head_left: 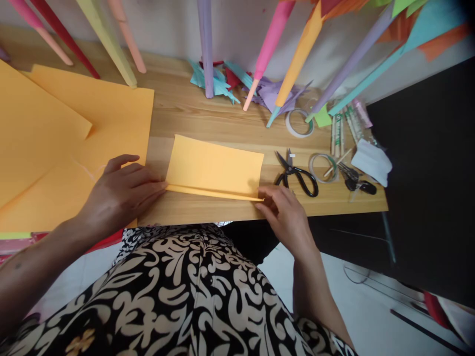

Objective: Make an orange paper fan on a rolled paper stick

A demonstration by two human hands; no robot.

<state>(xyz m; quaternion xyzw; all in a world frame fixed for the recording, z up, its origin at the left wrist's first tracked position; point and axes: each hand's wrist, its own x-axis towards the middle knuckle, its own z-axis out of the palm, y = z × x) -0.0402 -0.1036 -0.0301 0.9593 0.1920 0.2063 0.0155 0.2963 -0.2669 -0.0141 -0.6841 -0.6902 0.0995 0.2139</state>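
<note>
A small yellow-orange paper sheet (215,165) lies on the wooden table, its near edge rolled or folded into a narrow strip. At the left end of that strip, my left hand (124,190) pinches the paper between thumb and fingers. My right hand (285,212) grips the strip's right end, thumb below and fingers above. Just beyond the right hand rest black-handled scissors (297,173), blades pointing away from me. Larger sheets of the same yellow-orange paper (122,113) are spread under and beside my left hand.
Rolled paper sticks in several colours, such as a pink one (272,42), lean along the back wall. Cut paper pieces (272,94) lie there. Tape rolls (300,123), glue sticks (337,133) and keys (356,183) sit at the right. The table's front edge is close to my body.
</note>
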